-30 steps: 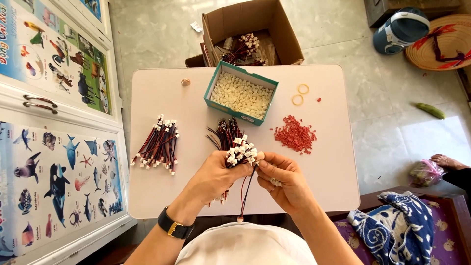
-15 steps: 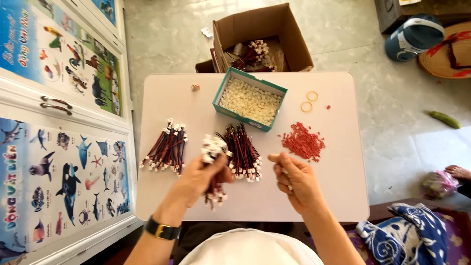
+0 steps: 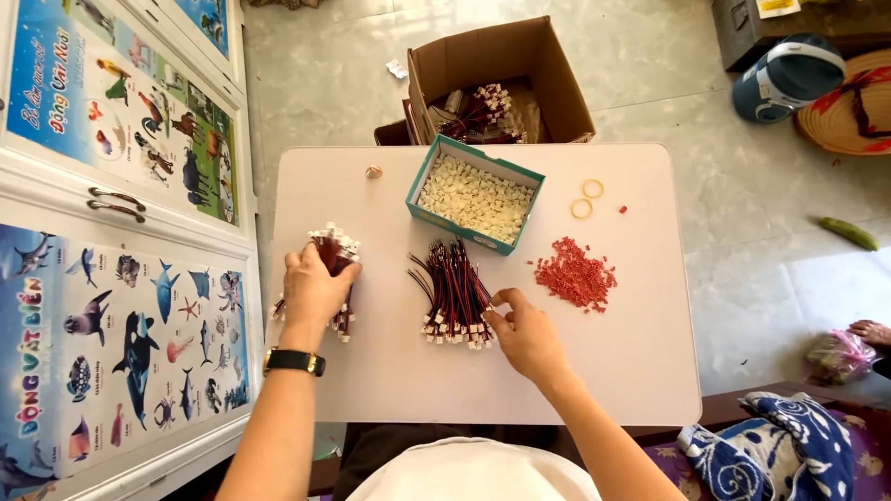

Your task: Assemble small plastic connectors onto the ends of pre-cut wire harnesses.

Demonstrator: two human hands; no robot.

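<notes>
The left hand (image 3: 316, 289) is closed over the top of a bundle of red-and-black wire leads with small white plastic connectors (image 3: 336, 252), pressing it onto the pale pink rectangular tabletop (image 3: 390, 371) at about nine o'clock. The right hand (image 3: 527, 336) lies at five o'clock of a second, looser pile of the same red-and-black leads (image 3: 453, 292) in the table's centre, thumb and forefinger pinched together at its edge; whether they grip a lead I cannot tell.

By my reading, one bundle is gathered and set aside, and the centre pile is not yet dealt with.

At twelve o'clock stands a teal cardboard tray of cream connector housings (image 3: 475, 197), at three o'clock a heap of small red plastic pieces (image 3: 575, 274), and at one o'clock two yellow rubber bands (image 3: 587, 198). Beyond the table's far edge, a brown cardboard box (image 3: 548, 83) holds more leads.
</notes>
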